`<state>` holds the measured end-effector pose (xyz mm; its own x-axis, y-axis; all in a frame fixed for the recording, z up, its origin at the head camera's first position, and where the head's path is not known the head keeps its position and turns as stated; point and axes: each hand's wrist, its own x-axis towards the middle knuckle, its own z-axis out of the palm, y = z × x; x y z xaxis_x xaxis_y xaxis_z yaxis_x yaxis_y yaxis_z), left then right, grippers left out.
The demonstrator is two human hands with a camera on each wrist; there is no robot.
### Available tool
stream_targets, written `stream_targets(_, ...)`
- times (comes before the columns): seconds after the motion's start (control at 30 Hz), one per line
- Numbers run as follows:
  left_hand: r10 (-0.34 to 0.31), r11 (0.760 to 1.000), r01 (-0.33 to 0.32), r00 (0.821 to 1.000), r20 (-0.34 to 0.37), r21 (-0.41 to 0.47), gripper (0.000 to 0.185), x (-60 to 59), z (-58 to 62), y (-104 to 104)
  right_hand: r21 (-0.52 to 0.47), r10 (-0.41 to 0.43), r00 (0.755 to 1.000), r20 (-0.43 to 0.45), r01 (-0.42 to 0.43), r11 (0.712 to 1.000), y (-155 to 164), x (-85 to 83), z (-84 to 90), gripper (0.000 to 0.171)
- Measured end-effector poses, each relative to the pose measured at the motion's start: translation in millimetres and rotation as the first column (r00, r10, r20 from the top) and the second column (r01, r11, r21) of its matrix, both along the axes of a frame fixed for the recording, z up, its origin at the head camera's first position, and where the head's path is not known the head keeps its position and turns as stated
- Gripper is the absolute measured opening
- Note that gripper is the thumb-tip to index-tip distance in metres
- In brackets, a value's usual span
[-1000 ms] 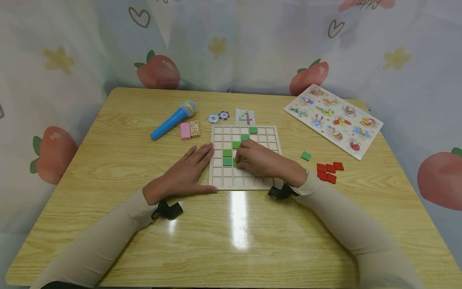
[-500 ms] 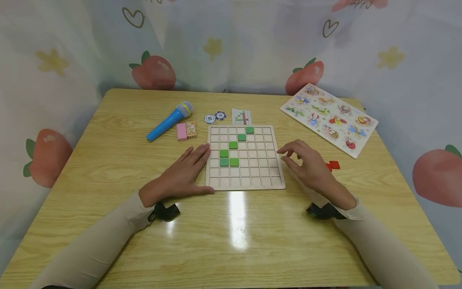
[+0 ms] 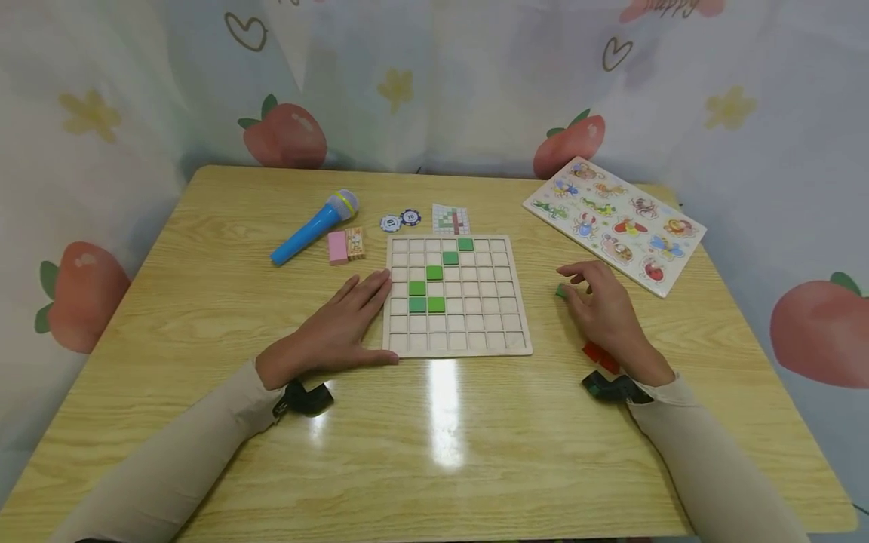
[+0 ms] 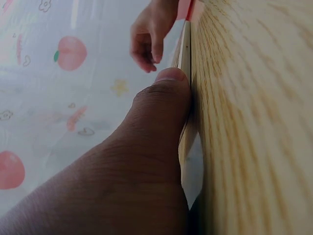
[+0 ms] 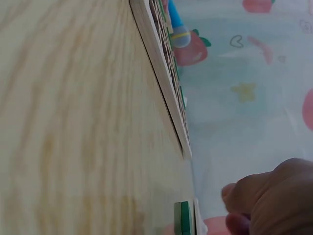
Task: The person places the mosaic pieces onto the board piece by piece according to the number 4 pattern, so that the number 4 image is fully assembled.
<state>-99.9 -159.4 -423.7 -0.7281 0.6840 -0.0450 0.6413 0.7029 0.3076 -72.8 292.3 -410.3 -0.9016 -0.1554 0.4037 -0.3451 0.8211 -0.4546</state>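
Note:
A wooden grid board [image 3: 480, 341] lies on the table with several green square tiles [image 3: 434, 305] in its cells. My left hand [image 3: 333, 320] rests spread at the board's left edge, thumb along its near corner. To the right of the board, my right hand [image 3: 607, 313] hovers over a loose green tile [image 3: 560, 290], thumb and fingers apart and bent. In the right wrist view that tile [image 5: 185, 218] lies on the tabletop, and the fingers are above and clear of it. Red tiles [image 3: 600, 356] are partly hidden under the right hand.
A small pattern card [image 3: 451, 219] lies behind the board, beside two poker chips [image 3: 400, 220]. Farther left are a blue toy microphone [image 3: 314, 228] and a pink block [image 3: 338, 247] beside a patterned one. An insect puzzle board [image 3: 614, 225] lies at the back right.
My right hand has left the board, where another green tile now shows uncovered, and has moved right to the loose green tile. The left hand stays at the board's edge.

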Motion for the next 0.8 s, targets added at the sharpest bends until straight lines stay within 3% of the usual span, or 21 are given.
stream_targets(0.27,0.004,1.0,-0.004,1.0,0.003,-0.01,0.13,-0.9,-1.9,-0.5,0.075,-0.07,0.987,0.146,0.06,0.995,5.2,0.1,-1.6,0.034)
stream_targets(0.47,-0.005,1.0,0.005,1.0,-0.014,-0.004,0.13,-1.4,-1.0,1.9,0.111,-0.118,0.975,0.19,0.098,0.989,10.1,-0.2,-1.1,0.032)
stream_targets(0.8,0.007,1.0,-0.007,1.0,-0.002,-0.017,0.13,-0.6,-1.8,0.7,0.122,-0.077,0.967,0.245,0.048,0.991,10.2,1.4,0.6,0.027)
